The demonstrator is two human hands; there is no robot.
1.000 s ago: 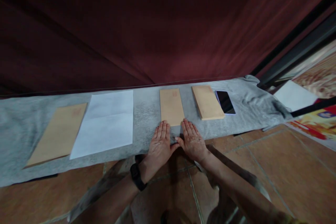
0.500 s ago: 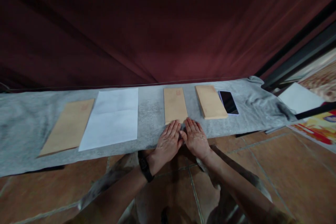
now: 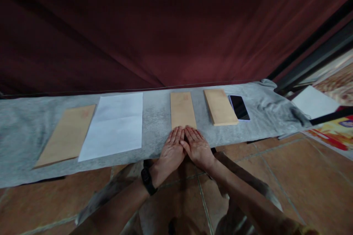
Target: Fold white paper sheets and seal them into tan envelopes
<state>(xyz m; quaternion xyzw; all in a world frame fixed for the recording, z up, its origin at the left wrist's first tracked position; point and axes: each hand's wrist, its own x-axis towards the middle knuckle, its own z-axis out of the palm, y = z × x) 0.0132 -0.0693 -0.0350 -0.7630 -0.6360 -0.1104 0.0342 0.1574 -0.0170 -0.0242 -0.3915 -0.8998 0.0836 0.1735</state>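
A tan paper envelope point(image 3: 183, 109) lies upright before me on the grey cloth, a faint red print near its far right corner. My left hand point(image 3: 173, 148) rests flat on the envelope's near end, fingers stretched out and a black watch on the wrist. Beside it, my right hand point(image 3: 197, 148) lies flat too, its thumb touching the left hand. Both sets of fingertips cover the near edge of the envelope. To the right is a stack of tan envelopes point(image 3: 220, 107). On the left lie a white paper sheet point(image 3: 113, 125) and another tan envelope point(image 3: 66, 134).
A phone point(image 3: 239, 108) with a dark screen touches the stack's right side. The grey cloth point(image 3: 156, 117) covers a narrow bench or table. Behind it hangs a dark red curtain point(image 3: 165, 36). Tiled floor point(image 3: 275, 158) shows below, with a colourful printed sheet point(image 3: 333, 134) at right.
My right hand has shifted left, closer to my left hand, along the envelope's near edge. The view has moved slightly; the other things stay in place.
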